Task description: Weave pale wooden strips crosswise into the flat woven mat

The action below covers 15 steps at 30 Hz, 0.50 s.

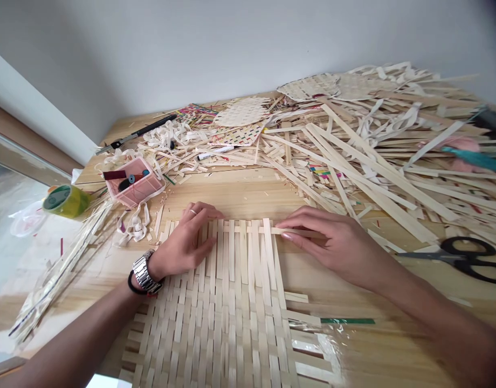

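Note:
A partly woven mat of pale flat strips (227, 318) lies on the wooden table (240, 194) in front of me. My left hand (187, 240), with a ring and a metal wristwatch, lies flat on the mat's upper left, its fingers spread over the upright strips. My right hand (321, 240) pinches the right end of a horizontal strip (252, 230) that runs across the tops of the upright strips. The strip passes over and under them at the mat's far edge.
Black scissors (466, 258) lie at the right. A heap of loose strips and small woven pieces (373, 140) covers the back right. A pink tray (137, 186), a yellow-green tape roll (66, 200) and a black cutter (135, 133) sit at the left.

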### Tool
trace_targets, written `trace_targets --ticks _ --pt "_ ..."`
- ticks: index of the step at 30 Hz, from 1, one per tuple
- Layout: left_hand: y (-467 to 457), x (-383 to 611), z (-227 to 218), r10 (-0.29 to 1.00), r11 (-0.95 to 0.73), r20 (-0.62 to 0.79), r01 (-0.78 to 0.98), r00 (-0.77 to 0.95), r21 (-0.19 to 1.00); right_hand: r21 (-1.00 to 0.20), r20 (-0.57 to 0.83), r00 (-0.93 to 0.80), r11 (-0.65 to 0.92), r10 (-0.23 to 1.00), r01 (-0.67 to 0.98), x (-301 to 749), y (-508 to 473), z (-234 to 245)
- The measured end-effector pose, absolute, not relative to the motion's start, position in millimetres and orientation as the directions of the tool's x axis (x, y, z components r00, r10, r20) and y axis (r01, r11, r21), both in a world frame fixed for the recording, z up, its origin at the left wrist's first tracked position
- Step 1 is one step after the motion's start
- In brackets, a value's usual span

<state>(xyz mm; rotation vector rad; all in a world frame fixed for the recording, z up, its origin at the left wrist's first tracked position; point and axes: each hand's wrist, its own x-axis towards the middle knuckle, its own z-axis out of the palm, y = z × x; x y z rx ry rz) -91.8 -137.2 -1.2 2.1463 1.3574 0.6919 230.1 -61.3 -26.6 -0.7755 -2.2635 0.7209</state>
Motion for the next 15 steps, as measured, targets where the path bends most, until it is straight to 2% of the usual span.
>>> trace_targets --ticks 8,15 --pt "-136.7 -92.0 1.1 0.918 -0.367 0.122 0.687 0.378 0.628 -0.71 0.307 -0.624 0.61 0.718 0.352 233.0 -62.2 -17.7" --pt "-136.7 -91.7 -0.3 0.912 -0.381 0.146 0.662 0.382 0.645 -0.717 0.285 -0.656 0.609 0.699 0.338 235.4 -61.7 -13.2"
